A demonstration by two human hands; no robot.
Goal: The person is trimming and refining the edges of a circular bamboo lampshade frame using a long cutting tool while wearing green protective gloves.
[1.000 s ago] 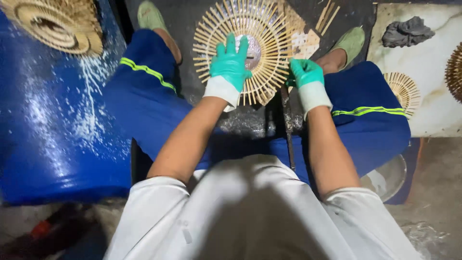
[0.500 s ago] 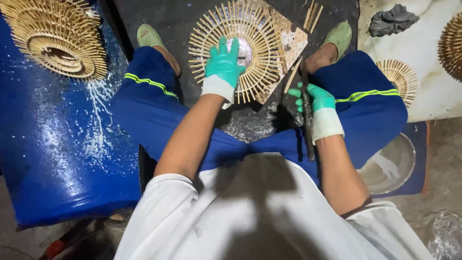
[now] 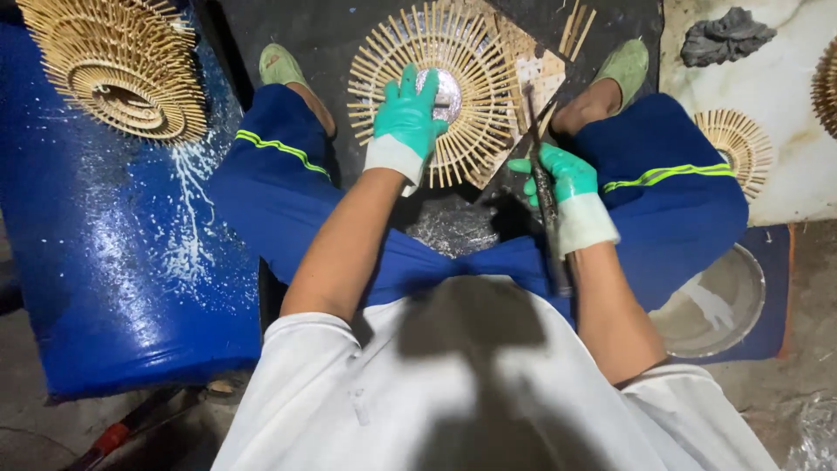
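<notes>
The left hand (image 3: 408,118), in a green glove with a white cuff, lies flat and spread on the round sunburst disc (image 3: 436,92) made of thin bamboo sticks, which rests on the dark floor (image 3: 305,26) between the person's feet, at 12 o'clock from the body. The fingers are open and press on the disc near its shiny round centre (image 3: 449,87); the palm hides the part of the disc at 7 o'clock from this centre, so the sticks under it cannot be seen. The right hand (image 3: 562,179), gloved in the same way, has a narrow, closed grip around a thin dark tool (image 3: 542,187), which stands nearly upright; its upper end comes close to the edge of the disc at 3 o'clock, but I cannot tell if it touches, and its lower end is lost in the shadow over the blue trousers (image 3: 663,183). What kind of tool it is stays hard to make out. At 10 o'clock a second, similar disc (image 3: 118,74) lies on a blue barrel (image 3: 105,262), cut off by the top edge. At 2 o'clock a smaller disc (image 3: 739,144) lies on a pale surface (image 3: 785,78), beside a grey lump (image 3: 724,35) of unclear material. Another disc at the right edge is almost fully cut off.
</notes>
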